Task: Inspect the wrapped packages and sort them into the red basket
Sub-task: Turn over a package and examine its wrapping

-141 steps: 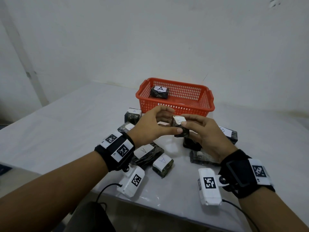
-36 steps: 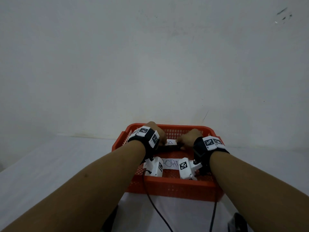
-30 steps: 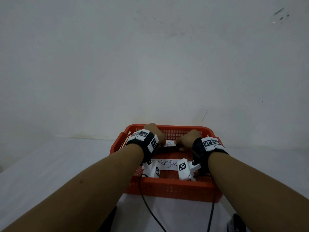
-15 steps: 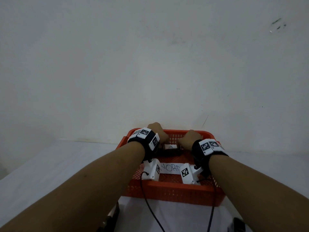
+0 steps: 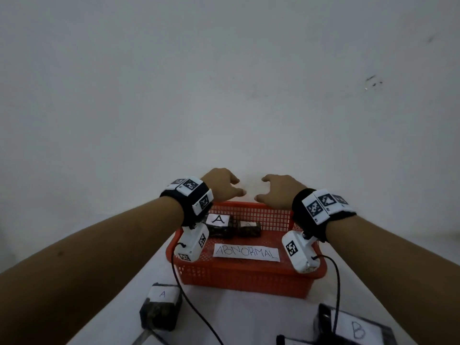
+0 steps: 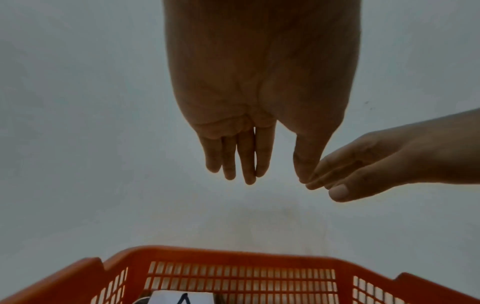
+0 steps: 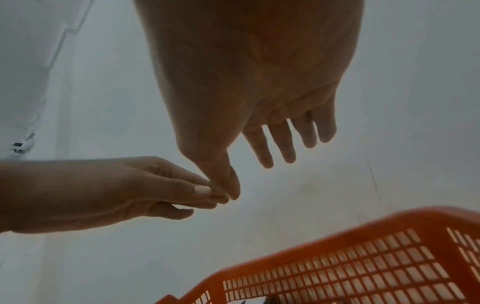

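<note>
Red basket: 2 packages inside. Your left hand and right hand hover above, fingers loose, empty. Risk: your trailing cables may snag desk packages.

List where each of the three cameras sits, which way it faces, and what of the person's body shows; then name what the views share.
Head: worn on the head, looks forward and down at the red basket; both forearms, left hand and right hand show.
Left wrist: looks along the left hand's palm toward the wall; the right hand enters from the right.
Right wrist: the same along the right hand; the left hand enters from the left.
Shared: both hands and the basket appear in all three.
</note>
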Demonstrator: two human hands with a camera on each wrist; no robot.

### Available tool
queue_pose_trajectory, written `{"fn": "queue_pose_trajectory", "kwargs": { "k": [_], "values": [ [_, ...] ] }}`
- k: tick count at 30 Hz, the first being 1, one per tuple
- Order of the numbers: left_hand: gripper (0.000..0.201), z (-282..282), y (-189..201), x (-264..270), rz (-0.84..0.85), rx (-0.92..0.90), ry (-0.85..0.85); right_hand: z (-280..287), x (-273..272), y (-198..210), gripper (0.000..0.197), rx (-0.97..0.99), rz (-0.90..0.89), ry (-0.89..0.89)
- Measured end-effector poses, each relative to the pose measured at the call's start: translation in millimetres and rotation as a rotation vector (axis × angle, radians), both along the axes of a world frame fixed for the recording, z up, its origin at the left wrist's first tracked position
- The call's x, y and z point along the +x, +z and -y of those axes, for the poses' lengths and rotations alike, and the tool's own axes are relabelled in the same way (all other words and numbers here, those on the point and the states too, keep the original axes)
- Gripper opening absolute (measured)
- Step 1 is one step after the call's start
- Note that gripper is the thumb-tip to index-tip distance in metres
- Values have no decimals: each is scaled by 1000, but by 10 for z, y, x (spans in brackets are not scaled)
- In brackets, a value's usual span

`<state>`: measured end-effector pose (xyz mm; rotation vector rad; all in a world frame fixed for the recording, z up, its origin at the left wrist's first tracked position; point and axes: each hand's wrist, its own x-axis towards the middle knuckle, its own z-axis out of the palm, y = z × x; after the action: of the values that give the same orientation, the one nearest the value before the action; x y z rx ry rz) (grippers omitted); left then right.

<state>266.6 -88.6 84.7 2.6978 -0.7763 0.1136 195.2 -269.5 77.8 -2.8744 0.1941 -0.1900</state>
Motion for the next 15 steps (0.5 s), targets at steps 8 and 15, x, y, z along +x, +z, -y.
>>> {"fn": "queue_pose_trajectory", "kwargs": {
  "k": [8,15],
  "values": [
    [70,-116,89,-882,25,74,-118,-17,-749,-12,86,-53,-10,15],
    [51,-197,-257,-1756,-53,87,-270,25,-1777,-126,91,-29,-34,93]
  ]
}}
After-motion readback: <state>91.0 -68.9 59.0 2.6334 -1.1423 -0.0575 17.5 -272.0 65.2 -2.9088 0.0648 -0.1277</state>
